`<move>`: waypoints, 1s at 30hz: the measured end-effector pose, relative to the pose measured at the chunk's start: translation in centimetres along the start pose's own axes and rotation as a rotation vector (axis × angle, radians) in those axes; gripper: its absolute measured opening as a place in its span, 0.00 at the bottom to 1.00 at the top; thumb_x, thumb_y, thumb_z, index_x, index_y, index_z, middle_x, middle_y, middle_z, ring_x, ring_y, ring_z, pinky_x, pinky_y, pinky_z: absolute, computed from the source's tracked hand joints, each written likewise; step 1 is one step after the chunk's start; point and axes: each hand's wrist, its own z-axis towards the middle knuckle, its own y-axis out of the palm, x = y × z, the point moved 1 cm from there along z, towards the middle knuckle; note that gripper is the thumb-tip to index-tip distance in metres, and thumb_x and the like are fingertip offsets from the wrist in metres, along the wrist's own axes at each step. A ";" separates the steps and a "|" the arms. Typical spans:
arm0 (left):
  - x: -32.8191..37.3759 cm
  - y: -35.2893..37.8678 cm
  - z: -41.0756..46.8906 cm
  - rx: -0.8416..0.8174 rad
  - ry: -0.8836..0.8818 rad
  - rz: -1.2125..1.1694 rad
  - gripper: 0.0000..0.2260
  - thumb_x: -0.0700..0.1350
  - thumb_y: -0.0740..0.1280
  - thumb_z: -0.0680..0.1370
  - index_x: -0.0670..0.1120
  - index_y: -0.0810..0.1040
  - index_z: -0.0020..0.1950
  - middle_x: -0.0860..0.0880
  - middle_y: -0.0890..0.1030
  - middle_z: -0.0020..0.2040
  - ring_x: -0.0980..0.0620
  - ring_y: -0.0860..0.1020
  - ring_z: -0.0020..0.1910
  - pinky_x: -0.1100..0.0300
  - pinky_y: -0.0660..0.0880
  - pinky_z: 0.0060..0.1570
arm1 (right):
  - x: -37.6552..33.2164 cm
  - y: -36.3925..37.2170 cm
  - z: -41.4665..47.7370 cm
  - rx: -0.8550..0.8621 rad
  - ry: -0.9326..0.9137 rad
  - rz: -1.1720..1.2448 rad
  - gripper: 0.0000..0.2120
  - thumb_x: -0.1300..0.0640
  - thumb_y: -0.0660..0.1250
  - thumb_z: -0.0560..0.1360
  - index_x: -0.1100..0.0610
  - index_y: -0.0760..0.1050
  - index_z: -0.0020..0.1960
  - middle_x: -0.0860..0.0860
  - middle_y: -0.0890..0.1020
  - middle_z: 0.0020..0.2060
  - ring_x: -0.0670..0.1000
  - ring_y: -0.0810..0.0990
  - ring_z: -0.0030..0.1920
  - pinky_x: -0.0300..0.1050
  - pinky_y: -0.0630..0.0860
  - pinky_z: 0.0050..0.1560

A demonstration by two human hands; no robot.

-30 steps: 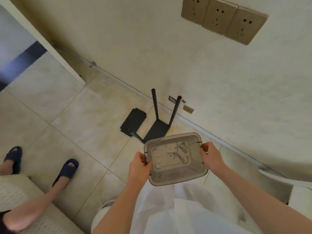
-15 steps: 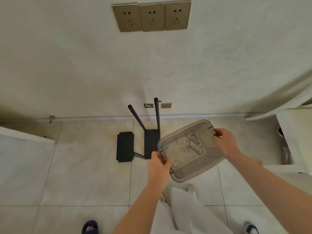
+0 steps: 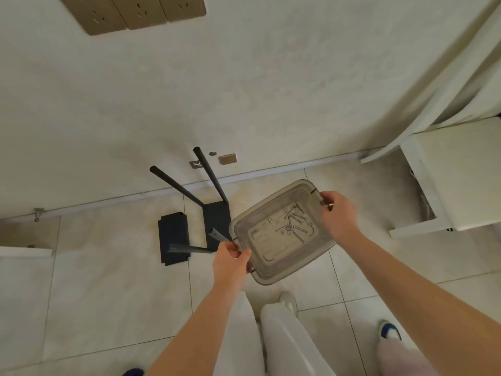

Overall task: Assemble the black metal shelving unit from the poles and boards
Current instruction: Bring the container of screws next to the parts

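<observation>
Base board point(image 3: 217, 221): black, flat on the floor point(image 3: 108, 280), close to the wall point(image 3: 244, 90). Four poles point(image 3: 176, 185) stand up from its corners. The near-right one is partly hidden behind the tray and the left hand.

Spare board point(image 3: 173, 240): black, flat on the tiles just left of the base. From here the near-left pole crosses over its near end.

Tray point(image 3: 271, 278): smoky clear plastic, held in the air just right of the base board, tilted. Screws point(image 3: 295, 223) and a few washers lie loose in its far-right half.

Left hand point(image 3: 230, 263): clamped on the tray's near-left rim, thumb on top, fingers curled under.
Right hand point(image 3: 339, 215): pinching the far-right rim, fingers wrapped over the edge.

Floor: pale beige glossy tiles with thin grout lines and a yellowish stain round the boards.
Wall: off-white, rough plaster. Three tan sockets point(image 3: 135, 12) sit in a row high up. A small tan plate point(image 3: 227, 159) sits low, just right of the far pole's tip. A pale strip point(image 3: 271, 172) runs along the wall foot.

A white cabinet point(image 3: 447, 180) stands against the wall at the right, and a white ledge point(image 3: 24, 251) shows at the left edge.

The person wears white trousers point(image 3: 284, 335). A blue-and-white shoe point(image 3: 389, 331) is on the tiles at lower right.
</observation>
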 end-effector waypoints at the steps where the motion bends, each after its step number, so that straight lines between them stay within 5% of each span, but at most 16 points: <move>1: -0.4 0.5 0.6 0.001 -0.015 -0.011 0.09 0.40 0.70 0.78 0.43 0.73 0.56 0.44 0.82 0.50 0.47 0.84 0.46 0.52 0.83 0.46 | 0.7 0.4 0.4 -0.001 -0.007 -0.008 0.18 0.67 0.60 0.79 0.59 0.75 0.66 0.54 0.80 0.57 0.49 0.75 0.49 0.36 0.69 0.45; 7: -4.4 3.1 6.2 -0.006 -0.071 -0.013 0.07 0.43 0.70 0.79 0.48 0.72 0.52 0.44 0.83 0.48 0.48 0.86 0.38 0.57 0.83 0.36 | 5.5 5.3 3.9 0.051 0.010 -0.008 0.19 0.69 0.57 0.78 0.57 0.78 0.63 0.48 0.76 0.46 0.38 0.70 0.36 0.27 0.66 0.28; 14: -12.4 6.6 18.8 -0.088 -0.174 -0.013 0.07 0.42 0.70 0.79 0.45 0.73 0.52 0.42 0.83 0.48 0.46 0.86 0.40 0.55 0.83 0.37 | 14.6 17.1 10.7 0.084 0.002 0.004 0.15 0.65 0.61 0.79 0.57 0.78 0.63 0.52 0.79 0.53 0.45 0.75 0.43 0.25 0.66 0.34; 21: -22.0 11.4 33.0 -0.191 -0.216 -0.067 0.11 0.40 0.71 0.78 0.37 0.72 0.53 0.37 0.83 0.47 0.41 0.86 0.39 0.54 0.83 0.34 | 25.2 30.8 20.2 0.115 -0.098 -0.072 0.14 0.63 0.64 0.78 0.58 0.78 0.63 0.53 0.80 0.53 0.49 0.75 0.48 0.39 0.69 0.49; 30: -31.6 14.7 45.2 -0.366 -0.233 -0.080 0.09 0.40 0.68 0.81 0.36 0.76 0.57 0.35 0.85 0.47 0.40 0.86 0.44 0.55 0.83 0.40 | 32.5 43.1 27.8 0.116 -0.170 -0.191 0.14 0.65 0.61 0.80 0.59 0.79 0.63 0.55 0.81 0.56 0.54 0.79 0.53 0.41 0.71 0.50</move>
